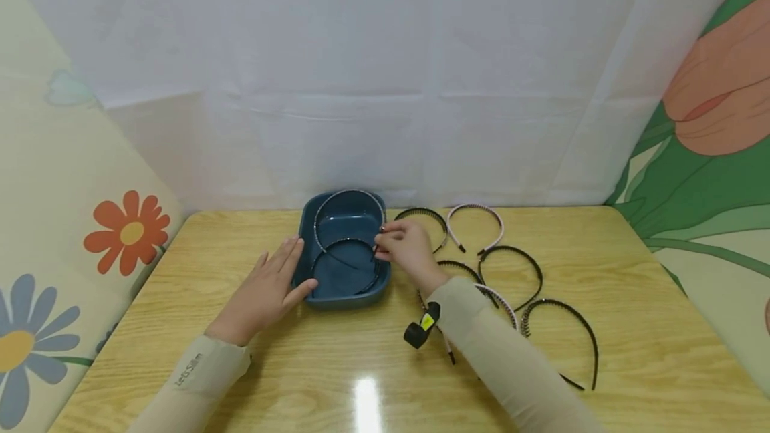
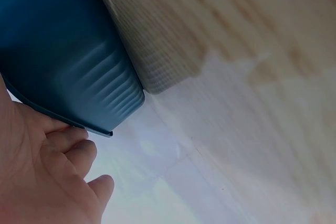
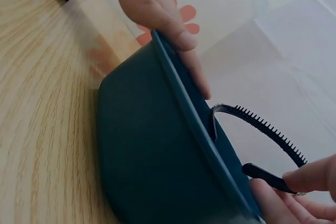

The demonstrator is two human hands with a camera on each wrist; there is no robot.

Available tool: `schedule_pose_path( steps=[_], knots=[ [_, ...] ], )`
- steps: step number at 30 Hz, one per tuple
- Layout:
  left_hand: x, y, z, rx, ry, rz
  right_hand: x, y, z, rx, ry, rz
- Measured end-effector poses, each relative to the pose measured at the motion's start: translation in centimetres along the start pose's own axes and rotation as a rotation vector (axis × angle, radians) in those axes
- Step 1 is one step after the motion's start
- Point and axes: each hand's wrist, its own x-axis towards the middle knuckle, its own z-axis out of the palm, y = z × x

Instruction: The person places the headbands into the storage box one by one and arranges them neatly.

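A dark blue plastic basin [image 1: 345, 304] stands near the table's back edge. My left hand [image 1: 265, 293] rests on its left rim, fingers extended along the side and thumb over the front corner. Between thumb and fingers, my right hand [image 1: 412, 252] pinches one end of a black toothed headband [image 3: 262, 124] at the basin's right side. The band's arch rises over the back of the basin, and its other end dips inside. Lower in the basin lies a second dark headband [image 1: 349, 240]. In the left wrist view, the left fingers [image 2: 71, 142] touch the rim from outside.
Several headbands lie on the wooden table [image 1: 313, 379] to the right: a pink one [image 1: 502, 226] at the back, a black one [image 1: 541, 276], and another black one [image 1: 589, 326] nearer the front. My right forearm partly covers others. A white cloth [image 1: 337, 85] hangs behind the table.
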Motion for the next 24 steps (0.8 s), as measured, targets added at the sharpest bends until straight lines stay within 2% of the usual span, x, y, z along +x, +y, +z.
schedule_pose_path(
  steps=[12, 24],
  knots=[
    [-0.2, 0.1, 0.0, 0.003, -0.002, 0.003, 0.3, 0.4, 1.7, -0.303, 0.036, -0.112],
    [-0.1, 0.0, -0.1, -0.010, 0.006, 0.008, 0.3, 0.0, 2.0, -0.447, 0.016, -0.141]
  ],
)
